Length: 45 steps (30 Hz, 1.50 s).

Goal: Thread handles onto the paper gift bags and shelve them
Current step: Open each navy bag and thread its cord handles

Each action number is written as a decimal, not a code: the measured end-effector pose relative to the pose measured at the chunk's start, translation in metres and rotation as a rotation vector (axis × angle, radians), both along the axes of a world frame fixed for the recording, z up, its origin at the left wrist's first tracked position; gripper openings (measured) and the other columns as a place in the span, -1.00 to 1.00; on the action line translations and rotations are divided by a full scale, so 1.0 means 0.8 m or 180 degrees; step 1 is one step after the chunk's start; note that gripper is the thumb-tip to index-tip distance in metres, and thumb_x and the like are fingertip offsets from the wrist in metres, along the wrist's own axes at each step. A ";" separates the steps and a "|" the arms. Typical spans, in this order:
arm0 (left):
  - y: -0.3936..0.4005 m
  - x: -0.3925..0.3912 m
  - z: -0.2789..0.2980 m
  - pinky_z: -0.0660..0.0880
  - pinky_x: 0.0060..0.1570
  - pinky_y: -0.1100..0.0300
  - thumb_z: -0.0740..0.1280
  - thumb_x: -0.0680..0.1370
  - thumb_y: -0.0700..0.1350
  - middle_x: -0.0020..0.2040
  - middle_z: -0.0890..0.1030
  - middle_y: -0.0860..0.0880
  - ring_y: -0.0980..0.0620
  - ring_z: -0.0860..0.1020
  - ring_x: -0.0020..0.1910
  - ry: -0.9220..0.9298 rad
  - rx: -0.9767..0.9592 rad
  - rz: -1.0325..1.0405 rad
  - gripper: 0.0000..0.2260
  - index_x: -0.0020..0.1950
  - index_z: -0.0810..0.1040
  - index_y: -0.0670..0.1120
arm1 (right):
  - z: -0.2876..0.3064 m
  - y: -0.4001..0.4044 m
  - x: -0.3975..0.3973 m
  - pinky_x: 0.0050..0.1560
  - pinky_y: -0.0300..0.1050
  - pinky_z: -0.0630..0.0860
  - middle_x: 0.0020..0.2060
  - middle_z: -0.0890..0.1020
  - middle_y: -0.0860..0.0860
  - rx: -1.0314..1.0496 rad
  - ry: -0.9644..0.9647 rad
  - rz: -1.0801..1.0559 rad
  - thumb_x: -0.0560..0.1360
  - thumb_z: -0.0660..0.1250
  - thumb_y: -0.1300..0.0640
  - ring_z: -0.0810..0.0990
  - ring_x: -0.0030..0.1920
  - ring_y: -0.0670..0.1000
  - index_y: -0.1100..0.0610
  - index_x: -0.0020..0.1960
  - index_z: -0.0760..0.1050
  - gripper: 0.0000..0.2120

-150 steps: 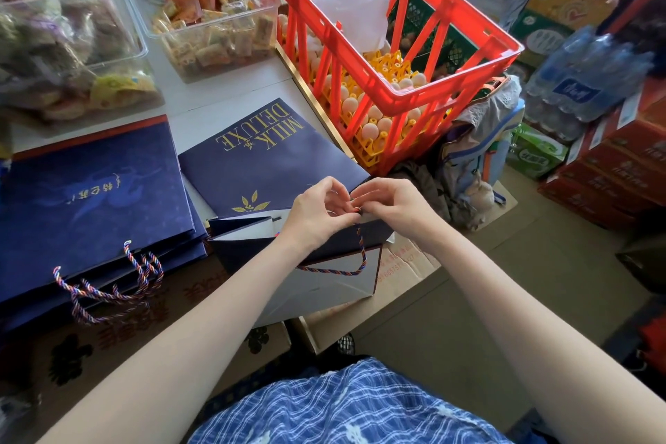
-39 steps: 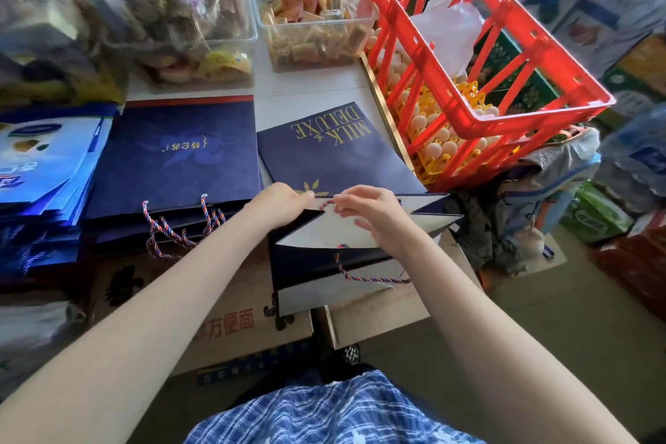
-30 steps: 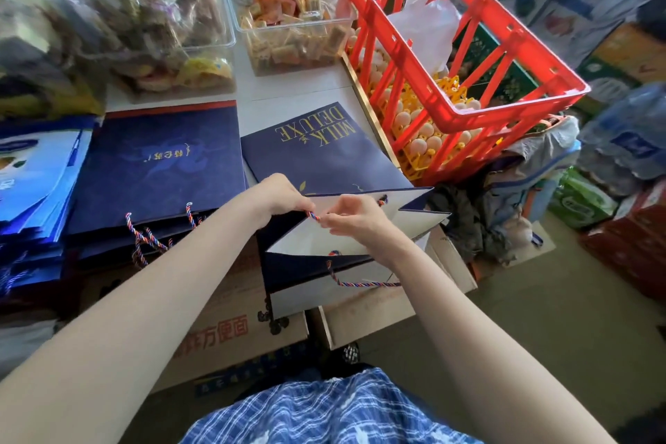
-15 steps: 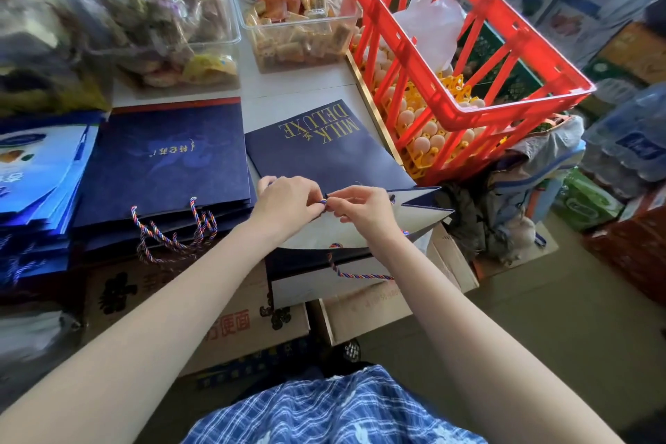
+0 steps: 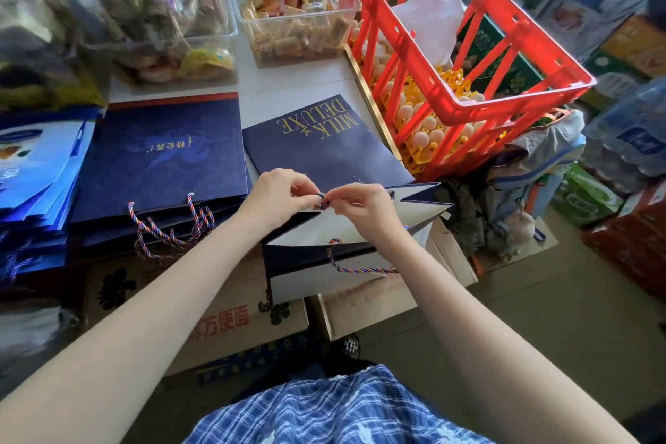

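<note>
Head view: left hand [image 5: 279, 196] and right hand [image 5: 364, 207] both pinch the end of a twisted cord handle [image 5: 322, 201] between fingertips, just above the open mouth of a navy paper gift bag [image 5: 324, 151] lying at the counter [image 5: 288, 86] edge over cardboard boxes [image 5: 230, 321]. A second cord handle [image 5: 360, 268] already hangs from the bag's near side; stack of finished navy bags [image 5: 162, 155] sits left, red crate [image 5: 465, 47] of eggs right

Both hands, left [image 5: 279, 196] and right [image 5: 364, 207], pinch a braided cord end [image 5: 322, 201] over the open navy bag [image 5: 346, 256]
</note>
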<state>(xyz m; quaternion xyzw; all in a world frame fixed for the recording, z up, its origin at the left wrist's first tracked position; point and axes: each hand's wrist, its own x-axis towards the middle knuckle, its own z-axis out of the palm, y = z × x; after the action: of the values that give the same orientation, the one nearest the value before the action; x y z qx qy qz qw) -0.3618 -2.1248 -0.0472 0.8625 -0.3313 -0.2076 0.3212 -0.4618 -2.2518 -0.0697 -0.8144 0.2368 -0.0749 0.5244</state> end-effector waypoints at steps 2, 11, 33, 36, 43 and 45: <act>-0.001 0.004 0.002 0.32 -0.35 0.53 0.43 0.46 -0.07 -0.27 0.57 0.15 0.25 0.51 -0.27 0.0340 0.0103 -0.0071 -0.96 -0.19 0.62 0.01 | 0.000 0.000 0.002 -0.10 -0.24 0.53 -0.26 0.63 0.01 0.0174 -0.0051 -0.0063 0.47 0.33 0.36 0.57 -0.30 -0.08 0.25 -0.07 0.64 -0.88; -0.009 0.006 0.003 0.43 -0.18 0.30 0.44 0.45 -0.06 -0.29 0.62 0.06 0.19 0.53 -0.25 0.1199 0.0008 -0.0047 -0.92 -0.24 0.62 0.01 | 0.012 -0.005 -0.005 0.00 -0.24 0.55 -0.17 0.62 0.00 0.0519 0.0010 0.0362 0.39 0.47 0.29 0.61 -0.13 -0.03 0.16 0.03 0.48 -0.73; -0.017 0.024 -0.017 0.37 -0.02 0.16 0.27 0.47 0.28 0.13 0.54 -0.11 -0.10 0.51 0.09 0.1554 0.1381 0.0649 -0.41 0.20 0.52 -0.21 | 0.015 -0.015 0.000 -0.04 -0.22 0.58 -0.19 0.68 0.06 0.1033 -0.0297 -0.0262 0.41 0.44 0.31 0.66 -0.21 -0.05 0.18 0.03 0.47 -0.76; -0.025 0.026 -0.007 0.36 -0.16 0.20 0.36 0.47 0.16 -0.16 0.51 -0.06 0.00 0.42 -0.19 0.2087 0.1196 0.0386 -0.62 -0.03 0.59 -0.17 | 0.017 -0.016 0.002 -0.02 -0.25 0.56 -0.16 0.68 0.07 0.0795 -0.0274 -0.0092 0.40 0.45 0.30 0.67 -0.15 -0.02 0.14 0.04 0.47 -0.73; -0.048 0.019 -0.016 0.32 -0.23 0.16 0.27 0.56 -0.14 -0.11 0.50 -0.12 -0.08 0.42 -0.15 0.0740 0.1037 0.0515 -0.85 -0.22 0.47 -0.10 | 0.005 -0.013 -0.004 0.06 -0.15 0.55 -0.20 0.63 0.03 -0.0009 -0.0270 0.0190 0.38 0.44 0.31 0.59 -0.15 -0.07 0.02 0.02 0.46 -0.68; -0.049 0.017 -0.020 0.34 -0.11 0.11 0.19 0.59 -0.13 -0.01 0.53 -0.15 -0.16 0.46 0.00 0.0306 0.1025 0.0570 -0.88 -0.13 0.41 -0.11 | -0.003 -0.009 -0.008 0.08 -0.10 0.55 -0.19 0.62 0.01 -0.0273 -0.0151 0.0272 0.39 0.42 0.32 0.58 -0.14 -0.04 0.11 0.07 0.48 -0.69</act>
<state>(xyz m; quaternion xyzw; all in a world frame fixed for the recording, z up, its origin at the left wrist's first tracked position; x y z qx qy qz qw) -0.3480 -2.1639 -0.0628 0.9179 -0.2000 -0.2696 0.2117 -0.4682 -2.2587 -0.0718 -0.8435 0.1859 -0.0818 0.4972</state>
